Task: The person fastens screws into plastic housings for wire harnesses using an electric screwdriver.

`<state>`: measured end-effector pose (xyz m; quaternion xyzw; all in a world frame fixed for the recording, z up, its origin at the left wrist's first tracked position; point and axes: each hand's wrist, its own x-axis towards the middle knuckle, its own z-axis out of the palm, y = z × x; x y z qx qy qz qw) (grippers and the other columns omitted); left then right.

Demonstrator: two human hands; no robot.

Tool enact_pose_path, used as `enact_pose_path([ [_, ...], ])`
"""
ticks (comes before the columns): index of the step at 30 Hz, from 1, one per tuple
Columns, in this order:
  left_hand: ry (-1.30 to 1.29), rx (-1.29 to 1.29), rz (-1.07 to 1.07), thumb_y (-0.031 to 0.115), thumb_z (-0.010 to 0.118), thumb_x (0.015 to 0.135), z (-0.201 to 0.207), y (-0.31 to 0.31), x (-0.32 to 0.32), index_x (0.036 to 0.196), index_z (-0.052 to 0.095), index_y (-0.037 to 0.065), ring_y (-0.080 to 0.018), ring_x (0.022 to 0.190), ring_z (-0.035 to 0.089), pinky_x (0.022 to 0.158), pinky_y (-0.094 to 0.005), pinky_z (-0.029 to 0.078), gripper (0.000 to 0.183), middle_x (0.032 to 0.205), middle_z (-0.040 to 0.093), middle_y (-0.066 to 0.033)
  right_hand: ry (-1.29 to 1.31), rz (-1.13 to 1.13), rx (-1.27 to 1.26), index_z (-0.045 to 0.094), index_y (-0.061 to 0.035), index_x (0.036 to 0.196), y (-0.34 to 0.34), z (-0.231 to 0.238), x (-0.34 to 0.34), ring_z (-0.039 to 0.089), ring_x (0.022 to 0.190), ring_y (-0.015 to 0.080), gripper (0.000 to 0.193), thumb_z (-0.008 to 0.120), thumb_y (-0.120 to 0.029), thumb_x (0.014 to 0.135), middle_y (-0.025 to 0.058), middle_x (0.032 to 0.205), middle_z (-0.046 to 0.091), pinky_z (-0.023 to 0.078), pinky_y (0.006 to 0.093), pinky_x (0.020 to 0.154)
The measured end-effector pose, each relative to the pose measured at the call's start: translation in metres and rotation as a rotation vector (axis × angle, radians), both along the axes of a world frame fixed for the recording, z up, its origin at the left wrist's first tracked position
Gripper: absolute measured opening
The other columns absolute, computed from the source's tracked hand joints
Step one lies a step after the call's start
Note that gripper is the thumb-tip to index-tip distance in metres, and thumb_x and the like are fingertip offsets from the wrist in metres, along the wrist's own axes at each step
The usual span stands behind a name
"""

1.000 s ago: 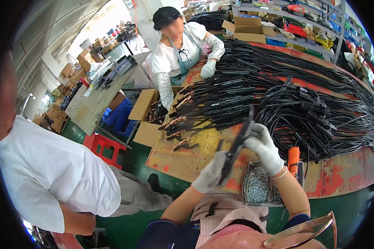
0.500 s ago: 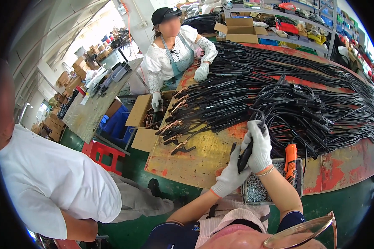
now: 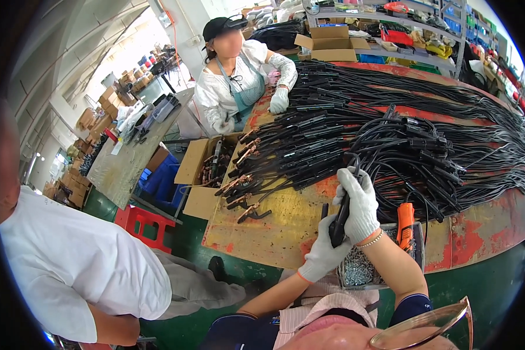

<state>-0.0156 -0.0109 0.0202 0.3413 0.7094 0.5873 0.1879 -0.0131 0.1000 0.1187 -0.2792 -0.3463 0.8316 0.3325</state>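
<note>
Between my gloved hands is a black handle (image 3: 339,226) joined to a black cable. My right hand (image 3: 361,204) is closed round its upper part, where the cable runs off toward the pile. My left hand (image 3: 322,252) is closed at the lower end, below and left of the right one; a short black piece (image 3: 325,210) sticks up beside its fingers. Just beyond lies a heap of black handles with cables (image 3: 417,143). Copper-coloured clamp ends (image 3: 248,213) of welding electrode holders point left on the worn table (image 3: 274,239).
Under my right wrist stands a tray of screws (image 3: 359,271), with an orange power screwdriver (image 3: 406,224) at its edge. Across the table a gloved co-worker (image 3: 233,87) stands by an open carton (image 3: 195,163). Another person in white (image 3: 81,251) and a red stool (image 3: 143,224) are at left.
The handle has swung more upright in my hands, and my right hand has shifted slightly left. The co-worker's hand has come up out of the carton.
</note>
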Motion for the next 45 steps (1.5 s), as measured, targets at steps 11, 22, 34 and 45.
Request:
enact_pose_path([
  [11, -1.308, 0.559, 0.112, 0.003, 0.060, 0.088, -0.010, -0.025, -0.027, 0.098, 0.049, 0.007, -0.0211, 0.081, 0.066, 0.065, -0.0350, 0.061, 0.016, 0.091, 0.061, -0.0092, -0.551, -0.204, 1.207, 0.056, -0.0036, 0.115, 0.029, -0.015, 0.147, 0.059, 0.096, 0.0249, 0.045, 0.072, -0.005, 0.073, 0.0120, 0.107, 0.060, 0.047, 0.0347, 0.087],
  [22, -1.190, 0.225, 0.064, 0.024, 0.054, 0.097, -0.014, -0.017, 0.011, 0.088, 0.047, 0.016, -0.0061, 0.041, 0.034, 0.034, -0.0221, 0.028, 0.014, 0.059, 0.037, 0.0051, -1.252, -0.066, 1.010, 0.050, -0.0108, 0.128, 0.034, -0.086, 0.184, 0.062, 0.095, 0.0343, 0.060, 0.074, -0.032, 0.077, 0.0177, 0.111, 0.061, 0.049, 0.0404, 0.081],
  [34, -1.244, 0.384, 0.049, 0.044, 0.040, 0.101, -0.009, -0.016, 0.021, 0.124, 0.049, 0.019, -0.0073, 0.039, 0.036, 0.033, -0.0236, 0.030, 0.035, 0.071, 0.052, -0.0013, 0.491, -0.335, 0.304, 0.039, -0.0088, 0.129, 0.056, -0.044, 0.201, 0.057, 0.098, 0.0273, 0.057, 0.068, -0.020, 0.081, 0.0123, 0.116, 0.054, 0.049, 0.0544, 0.088],
  [45, -1.172, 0.144, 0.213, 0.009, 0.059, 0.092, -0.002, -0.006, 0.020, 0.124, 0.045, 0.017, -0.0082, 0.035, 0.035, 0.031, -0.0234, 0.030, 0.036, 0.058, 0.044, 0.0014, 0.397, -0.331, 0.529, 0.041, -0.0085, 0.130, 0.028, -0.048, 0.145, 0.040, 0.052, 0.0135, 0.044, 0.056, -0.013, 0.089, 0.0011, 0.069, 0.041, 0.035, 0.0254, 0.046],
])
